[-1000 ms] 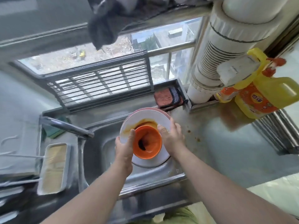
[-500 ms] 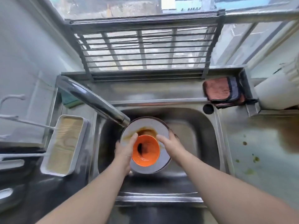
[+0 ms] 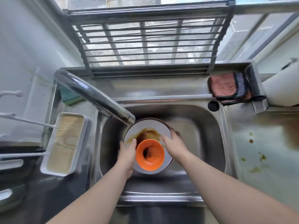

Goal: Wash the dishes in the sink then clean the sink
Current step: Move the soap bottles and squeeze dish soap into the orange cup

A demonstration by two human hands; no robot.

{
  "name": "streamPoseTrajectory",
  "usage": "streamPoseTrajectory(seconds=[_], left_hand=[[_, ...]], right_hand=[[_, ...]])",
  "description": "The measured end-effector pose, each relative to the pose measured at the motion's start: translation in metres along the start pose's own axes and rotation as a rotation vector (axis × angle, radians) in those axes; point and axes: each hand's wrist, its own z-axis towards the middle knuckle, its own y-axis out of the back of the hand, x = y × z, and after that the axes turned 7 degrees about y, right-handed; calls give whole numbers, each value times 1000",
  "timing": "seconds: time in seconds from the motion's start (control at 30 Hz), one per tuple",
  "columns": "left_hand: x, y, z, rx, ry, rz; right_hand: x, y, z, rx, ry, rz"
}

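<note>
Orange bowl (image 3: 150, 156) riding on sauce-smeared plate (image 3: 148, 128); we're gripping plate rim with left hand (image 3: 127, 152) and right hand (image 3: 174, 146), apparently lowering into sink (image 3: 208, 126). Keeping stack level, clearing faucet (image 3: 97, 97).

No readable text anywhere. Nothing printed on the plate (image 3: 146, 126), bowl (image 3: 150, 156), faucet (image 3: 95, 97), cloth (image 3: 226, 86) or tray (image 3: 64, 141). No labels, brands or numbers visible.

Both hands, left hand (image 3: 127, 153) and right hand (image 3: 174, 145), hold stained plate (image 3: 150, 126) with orange bowl (image 3: 150, 156) over sink (image 3: 202, 120), under faucet (image 3: 95, 97).
</note>
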Motion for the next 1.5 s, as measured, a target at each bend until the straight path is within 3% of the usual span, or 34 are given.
streamPoseTrajectory(seconds=[0.1, 0.23, 0.43, 0.7, 0.83, 0.97, 1.1, 1.27, 1.37, 1.43, 1.5], left_hand=[[-13, 0, -26, -194, -239, 259], [-43, -10, -75, -198, -476, 376], [-105, -67, -175, 326, -583, 386], [-171, -196, -340, 740, -759, 510], [-189, -267, -416, 842, -894, 606], [-195, -320, -455, 785, -1040, 714], [-183, -357, -450, 798, -932, 779], [-170, -374, -426, 736, -851, 804], [-171, -380, -415, 711, -849, 803], [-172, -385, -409, 716, -810, 771], [-172, -387, -407, 730, -791, 746]], right_hand=[[11, 13, -15, -43, 46, -34], [31, 43, -49, -72, 76, 66], [52, 134, -110, -265, 149, 263], [28, 316, -252, -720, 153, 320], [8, 390, -292, -907, 136, 382], [-16, 457, -284, -1047, 127, 295], [-35, 494, -251, -1042, 45, 197], [-58, 495, -222, -867, -52, 161], [-56, 486, -216, -994, -53, -27], [-50, 484, -212, -1067, 56, -162], [-45, 485, -204, -1034, 87, -208]])
